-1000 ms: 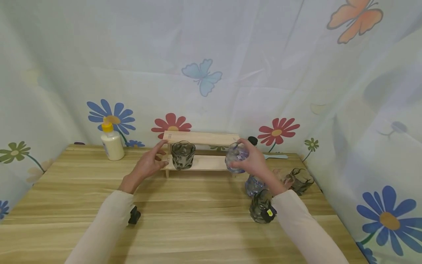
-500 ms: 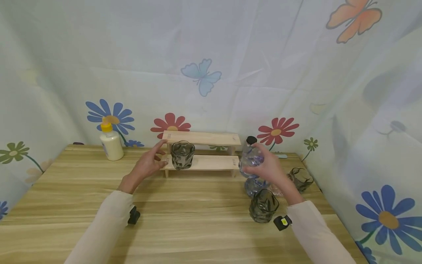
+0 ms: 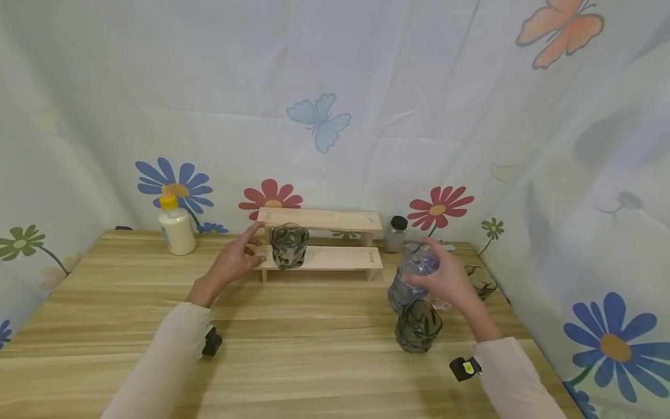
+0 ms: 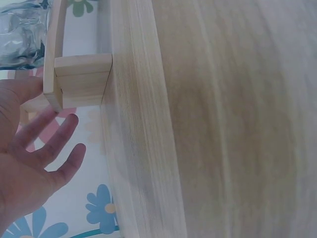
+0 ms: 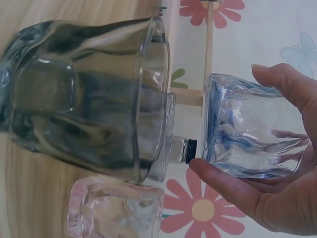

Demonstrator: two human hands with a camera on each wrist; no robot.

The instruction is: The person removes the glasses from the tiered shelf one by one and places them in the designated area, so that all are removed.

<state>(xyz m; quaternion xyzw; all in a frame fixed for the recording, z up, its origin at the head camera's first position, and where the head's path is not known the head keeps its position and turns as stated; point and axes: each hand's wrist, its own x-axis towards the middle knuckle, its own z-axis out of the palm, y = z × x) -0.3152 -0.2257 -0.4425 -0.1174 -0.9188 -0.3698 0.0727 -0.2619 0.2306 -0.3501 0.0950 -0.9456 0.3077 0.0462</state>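
Note:
My right hand [image 3: 451,280] grips a clear blue-tinted tumbler [image 3: 419,261] between thumb and fingers. In the head view it overlaps another bluish glass [image 3: 399,295] on the table; the right wrist view shows a gap between the held tumbler [image 5: 252,131] and the glasses below. A smoky grey tumbler [image 3: 417,327] stands just in front. My left hand [image 3: 234,259] holds the left end of a two-tier wooden shelf [image 3: 340,259], thumb at the lower board [image 4: 53,54]. On that board's left part sits another grey tumbler [image 3: 290,247].
A pinkish glass [image 5: 116,208] and one more grey tumbler [image 3: 480,281] stand at the right. Behind them are a small black-capped jar [image 3: 395,235] and a pale blue flat handle [image 3: 448,247]. A yellow-capped bottle [image 3: 178,230] stands back left. Patterned curtain surrounds the table.
My right hand has carried the blue-tinted tumbler from the shelf's right end rightward and toward me, over the table glasses. My left hand has stayed at the shelf.

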